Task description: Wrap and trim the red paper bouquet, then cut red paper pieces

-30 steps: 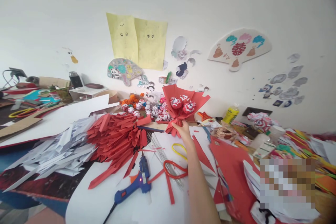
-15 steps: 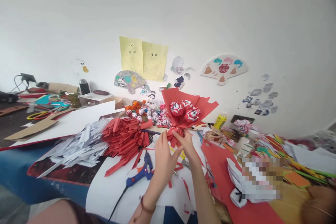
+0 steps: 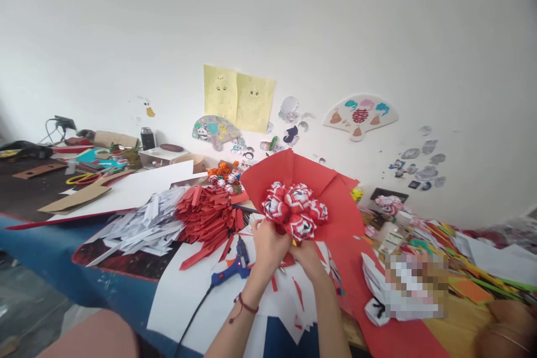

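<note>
A bouquet of several red and white paper flowers (image 3: 298, 207) stands in a wrapper of red paper (image 3: 339, 207). My left hand (image 3: 268, 243) closes round the bouquet's base from the left. On the right, my right hand (image 3: 308, 257) grips the same base, its fingers partly hidden behind the flowers. The bouquet tilts toward me, so the flower tops face the camera. Left of my hands a blue glue gun (image 3: 232, 268) lies on white paper (image 3: 201, 319). Red paper strips (image 3: 210, 215) and white paper strips (image 3: 145, 224) are heaped farther left.
Scissors (image 3: 86, 178), a black flask (image 3: 147, 139) and cardboard are at the back left. To the right are red paper, a clear bottle (image 3: 391, 235), colored strips and a white paper bundle (image 3: 377, 279). Part of another person's arm (image 3: 509, 324) shows at the lower right edge.
The bouquet has tipped toward me and come lower, showing more of the flowers and the wrapper's inside. Both hands stay at its base. The camera view has shifted slightly left.
</note>
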`<state>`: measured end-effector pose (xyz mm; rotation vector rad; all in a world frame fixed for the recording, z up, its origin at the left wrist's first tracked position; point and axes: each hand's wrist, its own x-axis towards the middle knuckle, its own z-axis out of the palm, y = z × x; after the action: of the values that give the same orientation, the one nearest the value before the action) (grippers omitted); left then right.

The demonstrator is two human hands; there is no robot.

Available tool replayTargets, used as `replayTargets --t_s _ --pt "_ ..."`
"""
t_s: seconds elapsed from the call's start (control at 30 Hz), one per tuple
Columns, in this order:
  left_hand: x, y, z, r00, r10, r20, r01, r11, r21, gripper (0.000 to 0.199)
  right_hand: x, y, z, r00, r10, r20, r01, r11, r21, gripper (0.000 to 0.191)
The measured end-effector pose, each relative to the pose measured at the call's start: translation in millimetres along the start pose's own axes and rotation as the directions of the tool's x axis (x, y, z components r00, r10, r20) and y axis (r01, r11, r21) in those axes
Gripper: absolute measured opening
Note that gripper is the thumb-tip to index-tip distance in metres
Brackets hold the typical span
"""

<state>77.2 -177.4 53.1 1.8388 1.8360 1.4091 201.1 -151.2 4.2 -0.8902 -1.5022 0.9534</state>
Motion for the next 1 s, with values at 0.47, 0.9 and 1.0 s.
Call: replayTargets --t_s 0.47,0.9,1.0 --pt "34 1 10.3 0.946 -0.037 0.322 0.047 0.999 -0.023 0.044 5 0 -16 0.985 0.127 -0.116 -0.127 0.992 0.014 0.054" --pt "53 -36 7.4 0.796 0.072 0.601 0.378 0.716 -0.586 0.048 23 20 -41 0.973 0.231 0.011 -0.231 0.970 0.077 0.056" --pt "50 -34 19.2 0.794 0.015 0.608 0.485 0.587 -0.648 0.048 21 12 -40 0.977 0.196 0.079 -0.192 0.980 -0.053 0.056"
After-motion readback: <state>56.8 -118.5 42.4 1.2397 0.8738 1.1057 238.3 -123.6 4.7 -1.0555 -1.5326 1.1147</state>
